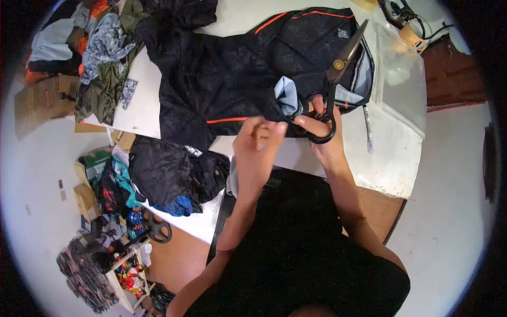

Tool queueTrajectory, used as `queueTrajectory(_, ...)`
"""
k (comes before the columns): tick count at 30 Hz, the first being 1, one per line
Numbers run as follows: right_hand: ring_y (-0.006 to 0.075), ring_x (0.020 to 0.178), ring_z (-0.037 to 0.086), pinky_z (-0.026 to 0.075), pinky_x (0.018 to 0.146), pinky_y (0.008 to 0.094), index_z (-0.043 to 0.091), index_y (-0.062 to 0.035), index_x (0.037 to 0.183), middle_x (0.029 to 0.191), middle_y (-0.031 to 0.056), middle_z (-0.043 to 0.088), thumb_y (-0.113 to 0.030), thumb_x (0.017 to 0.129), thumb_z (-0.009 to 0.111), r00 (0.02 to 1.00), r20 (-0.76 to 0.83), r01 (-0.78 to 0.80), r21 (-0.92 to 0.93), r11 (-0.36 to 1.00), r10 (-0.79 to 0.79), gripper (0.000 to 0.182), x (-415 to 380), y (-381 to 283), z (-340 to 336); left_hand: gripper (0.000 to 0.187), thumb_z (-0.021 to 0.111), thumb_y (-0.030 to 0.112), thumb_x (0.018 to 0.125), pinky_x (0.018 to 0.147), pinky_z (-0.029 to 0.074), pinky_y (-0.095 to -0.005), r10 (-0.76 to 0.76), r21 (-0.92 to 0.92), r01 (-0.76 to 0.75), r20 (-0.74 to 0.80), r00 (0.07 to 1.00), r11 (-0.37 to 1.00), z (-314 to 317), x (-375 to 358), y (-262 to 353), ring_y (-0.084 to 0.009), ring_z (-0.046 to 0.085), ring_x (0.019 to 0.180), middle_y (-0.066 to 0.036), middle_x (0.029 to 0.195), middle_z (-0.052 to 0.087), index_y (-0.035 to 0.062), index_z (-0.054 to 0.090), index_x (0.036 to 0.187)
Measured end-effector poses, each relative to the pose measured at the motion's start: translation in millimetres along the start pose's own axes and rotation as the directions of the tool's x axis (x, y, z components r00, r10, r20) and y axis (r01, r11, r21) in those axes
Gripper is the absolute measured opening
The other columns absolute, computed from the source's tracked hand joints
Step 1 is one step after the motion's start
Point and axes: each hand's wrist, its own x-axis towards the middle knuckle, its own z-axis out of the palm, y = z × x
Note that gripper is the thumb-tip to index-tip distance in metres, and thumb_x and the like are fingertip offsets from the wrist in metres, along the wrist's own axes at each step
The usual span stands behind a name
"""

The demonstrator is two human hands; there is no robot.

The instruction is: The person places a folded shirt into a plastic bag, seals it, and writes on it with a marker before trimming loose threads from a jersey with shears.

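A black garment (227, 74) with orange piping lies spread across the white table. One part of it is gathered up near my hands, turned to show a light grey-blue lining (287, 95). My right hand (328, 134) has large scissors (338, 64) hooked on its fingers by the black handles, the blades pointing up and away. Its thumb and a fingertip close near the gathered fabric. My left hand (256, 148) is closed at the garment's near edge, fingers curled and slightly blurred; what they pinch, if anything, is hidden.
Piled clothes (103, 58) sit at the far left beside a cardboard box (45, 103). More dark garments (169, 171) lie on a lower surface to the left. A clear-barrelled pen (368, 129) rests on the table (391, 153) at right, below a cable and orange-lit fixture (412, 37).
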Motion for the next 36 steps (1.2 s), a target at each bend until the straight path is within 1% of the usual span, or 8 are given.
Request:
queueTrajectory(5, 0.0105, 0.062, 0.059, 0.043, 0.055, 0.0209, 0.042, -0.0111, 0.074, 0.073, 0.0047, 0.062, 0.007, 0.069, 0.074, 1.000, 0.018, 0.014, -0.150, 0.989, -0.011, 0.037, -12, 2, -1, 0.018, 0.060, 0.014, 0.090, 0.064, 0.046, -0.0226, 0.009, -0.133, -0.004, 0.035, 0.999, 0.991, 7, 11, -4, -0.0084, 0.057, 0.070, -0.006, 0.081, 0.062, -0.0030, 0.056, 0.093)
queueTrajectory(11, 0.0111, 0.063, 0.060, 0.047, 0.055, 0.0216, 0.044, -0.0105, 0.074, 0.073, 0.0043, 0.061, 0.006, 0.070, 0.073, 0.993, -0.103, 0.055, -0.007, 0.998, -0.055, 0.034, -15, -3, 11, 0.006, 0.051, 0.011, 0.095, 0.080, 0.047, -0.0280, 0.112, -0.727, -0.014, 0.087, 0.990, 0.686, 12, 18, -9, -0.0097, 0.058, 0.083, -0.004, 0.088, 0.061, 0.0054, 0.054, 0.093)
queueTrajectory(17, 0.0142, 0.064, 0.062, 0.050, 0.058, 0.0247, 0.044, -0.0083, 0.075, 0.072, 0.0066, 0.061, 0.004, 0.073, 0.072, 0.994, -0.109, 0.010, -0.063, 0.998, -0.017, 0.030, -14, -3, 8, 0.013, 0.047, 0.011, 0.096, 0.094, 0.038, -0.0336, 0.069, -0.839, 0.088, 0.148, 0.987, 0.538, 18, 17, 1, -0.0112, 0.054, 0.088, -0.002, 0.098, 0.058, 0.0097, 0.046, 0.109)
queueTrajectory(22, 0.0135, 0.064, 0.062, 0.049, 0.057, 0.0231, 0.044, -0.0076, 0.076, 0.073, 0.0072, 0.062, 0.008, 0.072, 0.071, 0.994, -0.100, 0.016, -0.168, 0.986, -0.033, 0.031, -17, 0, 7, 0.030, 0.052, 0.005, 0.092, 0.082, 0.044, -0.0265, 0.023, -0.774, 0.023, 0.048, 0.999, 0.633, 18, 14, -8, -0.0091, 0.054, 0.085, -0.004, 0.099, 0.058, 0.0078, 0.039, 0.120)
queueTrajectory(24, 0.0125, 0.065, 0.062, 0.048, 0.058, 0.0224, 0.045, -0.0073, 0.077, 0.073, 0.0065, 0.062, 0.008, 0.071, 0.073, 0.987, -0.071, 0.115, -0.304, 0.946, -0.143, 0.032, -18, 6, 4, 0.039, 0.055, -0.002, 0.088, 0.073, 0.045, -0.0205, 0.186, -0.488, -0.193, -0.064, 0.981, 0.851, 18, 10, -8, -0.0076, 0.053, 0.079, -0.004, 0.092, 0.056, 0.0059, 0.037, 0.122)
queueTrajectory(29, 0.0090, 0.063, 0.058, 0.047, 0.057, 0.0215, 0.046, -0.0074, 0.072, 0.073, 0.0082, 0.065, 0.006, 0.072, 0.074, 0.966, -0.143, 0.163, -0.304, 0.939, -0.214, 0.032, -18, -1, 4, 0.039, 0.055, -0.004, 0.088, 0.062, 0.038, -0.0175, 0.123, -0.479, -0.150, -0.087, 0.989, 0.865, 3, 20, -12, -0.0031, 0.048, 0.070, 0.001, 0.078, 0.050, 0.0043, 0.043, 0.123)
queueTrajectory(32, 0.0092, 0.062, 0.058, 0.046, 0.057, 0.0215, 0.045, -0.0072, 0.073, 0.077, 0.0107, 0.066, 0.006, 0.073, 0.073, 0.946, -0.122, 0.228, -0.407, 0.885, -0.300, 0.031, -9, -12, -2, 0.034, 0.052, -0.001, 0.091, 0.060, 0.036, -0.0176, 0.139, -0.434, -0.121, 0.010, 0.990, 0.893, -6, 20, -12, -0.0015, 0.045, 0.068, 0.002, 0.079, 0.051, 0.0039, 0.046, 0.124)
queueTrajectory(36, 0.0115, 0.066, 0.061, 0.048, 0.058, 0.0217, 0.044, -0.0083, 0.075, 0.090, 0.0175, 0.067, 0.003, 0.072, 0.074, 0.994, 0.065, 0.113, -0.475, 0.873, -0.094, 0.032, 3, -32, 6, 0.028, 0.042, 0.007, 0.097, 0.063, 0.038, -0.0174, 0.153, -0.391, -0.086, 0.144, 0.978, 0.917, -6, 14, 2, -0.0013, 0.047, 0.071, 0.001, 0.083, 0.054, 0.0034, 0.046, 0.124)
